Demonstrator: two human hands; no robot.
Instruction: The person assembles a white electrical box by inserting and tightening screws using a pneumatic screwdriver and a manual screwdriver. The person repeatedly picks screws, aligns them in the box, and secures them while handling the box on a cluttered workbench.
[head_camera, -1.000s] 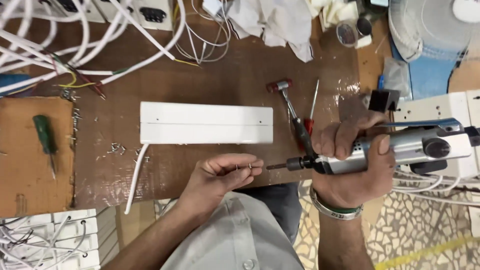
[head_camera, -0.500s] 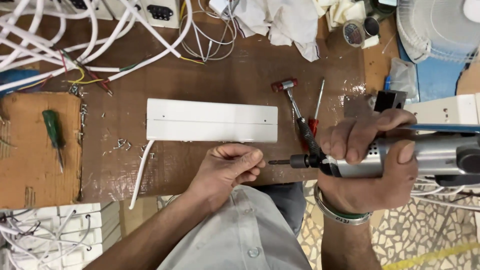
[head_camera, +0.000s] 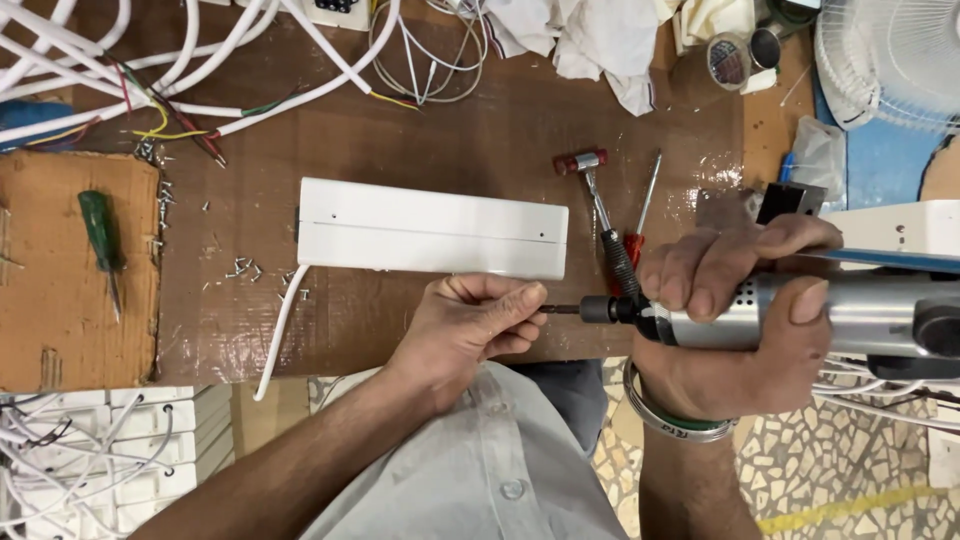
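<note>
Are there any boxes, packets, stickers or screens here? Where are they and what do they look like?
No screens or signs show.
Cardboard sheet: left on the table, flat, brown, a green screwdriver lying on it.
Plastic bag: upper right, small, clear, crumpled.
Tape roll: top right, round, see-through.
Bangle: right wrist, green and silver, with tiny lettering.

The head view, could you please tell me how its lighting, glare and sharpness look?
In the head view, light is even and soft; glare shows on the glossy brown tabletop beside the red-headed hammer, and a mild sheen on the long white plastic box. Both hands, left and right, the silver electric screwdriver and the rest look sharp, without blur.
</note>
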